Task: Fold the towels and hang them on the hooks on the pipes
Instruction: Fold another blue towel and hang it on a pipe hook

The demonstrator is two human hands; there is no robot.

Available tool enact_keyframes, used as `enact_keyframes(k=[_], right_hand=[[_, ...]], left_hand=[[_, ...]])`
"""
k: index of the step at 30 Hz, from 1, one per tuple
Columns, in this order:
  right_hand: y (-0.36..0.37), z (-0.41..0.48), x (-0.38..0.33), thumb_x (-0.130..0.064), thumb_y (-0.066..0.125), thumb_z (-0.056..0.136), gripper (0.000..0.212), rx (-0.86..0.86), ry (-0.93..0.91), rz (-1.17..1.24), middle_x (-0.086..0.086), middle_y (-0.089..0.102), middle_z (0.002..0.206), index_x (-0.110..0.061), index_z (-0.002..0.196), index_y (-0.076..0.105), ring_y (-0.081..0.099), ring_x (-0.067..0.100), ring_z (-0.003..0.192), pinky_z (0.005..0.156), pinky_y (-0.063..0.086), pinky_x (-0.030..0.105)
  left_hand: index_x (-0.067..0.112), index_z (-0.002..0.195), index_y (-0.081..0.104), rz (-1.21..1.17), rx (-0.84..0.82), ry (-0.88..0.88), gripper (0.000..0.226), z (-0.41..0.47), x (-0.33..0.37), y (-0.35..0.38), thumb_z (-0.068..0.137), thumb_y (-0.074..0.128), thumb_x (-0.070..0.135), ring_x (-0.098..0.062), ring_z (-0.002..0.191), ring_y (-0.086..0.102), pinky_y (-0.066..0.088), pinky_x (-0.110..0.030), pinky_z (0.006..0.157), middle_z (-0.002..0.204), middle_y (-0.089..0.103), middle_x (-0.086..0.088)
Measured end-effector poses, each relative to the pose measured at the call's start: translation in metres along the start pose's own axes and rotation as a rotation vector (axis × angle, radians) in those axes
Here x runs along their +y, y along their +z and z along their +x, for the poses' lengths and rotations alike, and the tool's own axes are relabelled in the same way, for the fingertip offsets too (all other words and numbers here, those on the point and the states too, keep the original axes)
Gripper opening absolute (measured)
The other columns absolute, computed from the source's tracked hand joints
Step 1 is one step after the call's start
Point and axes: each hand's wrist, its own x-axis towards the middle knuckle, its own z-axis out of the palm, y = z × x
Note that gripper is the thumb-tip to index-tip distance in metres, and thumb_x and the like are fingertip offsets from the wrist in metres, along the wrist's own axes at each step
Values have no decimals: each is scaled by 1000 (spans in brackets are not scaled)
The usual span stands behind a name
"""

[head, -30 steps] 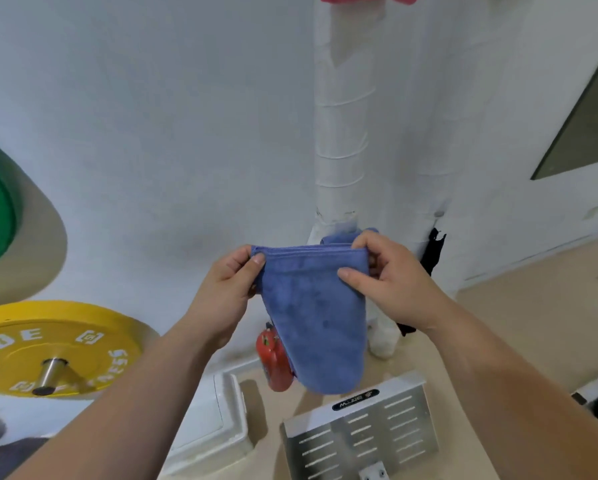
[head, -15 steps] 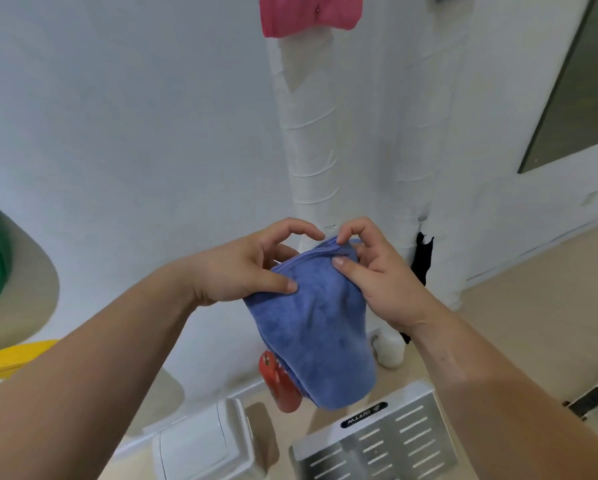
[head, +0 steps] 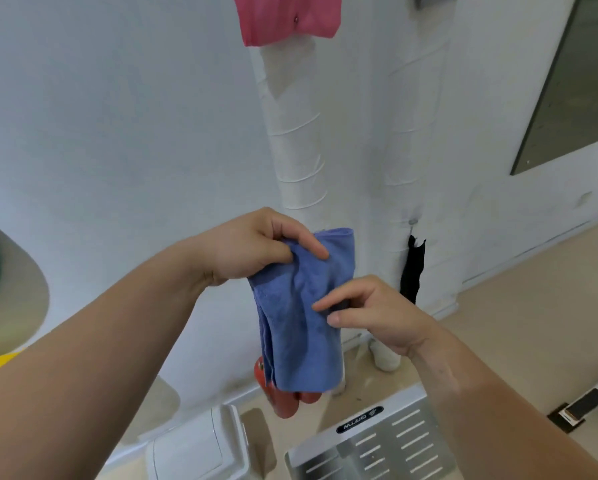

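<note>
Blue towel (head: pixel 304 317), folded into a narrow hanging bundle, is held in mid-air in front of two white wrapped pipes (head: pixel 295 150). The left hand (head: pixel 256 247) clenches its top edge; the right hand (head: pixel 377 313) pinches its right side lower down. A pink towel (head: pixel 287 17) hangs high on the left pipe; a black cloth (head: pixel 413 268) hangs beside the right one.
</note>
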Motion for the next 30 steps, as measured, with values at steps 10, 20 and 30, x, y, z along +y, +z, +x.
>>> enact_keyframes(k=[10,20,30], right_hand=[[10,22,68,-9,86,76,42,-83,111,-230,-16,69,120,-35,107,76,62,2,116,100,53,31],[1,1,106,7,66,84,53,32,196,-201,-19,61,128,-37,112,70,57,-6,116,91,49,14],[-9,-9,112,-11,53,101,15,407,403,381,2,71,91,-15,99,68,66,13,68,53,49,24]], left_hand=[[21,103,80,-176,366,-161,57,-8,-29,-33,87,42,-19,-31,107,71,54,-47,103,114,76,-14],[34,121,74,-108,514,-294,57,-47,-101,-46,92,50,-9,-19,109,69,58,-33,94,124,70,5],[30,134,65,-270,580,-291,63,-75,-156,1,94,50,-16,-13,111,70,56,-26,91,125,72,10]])
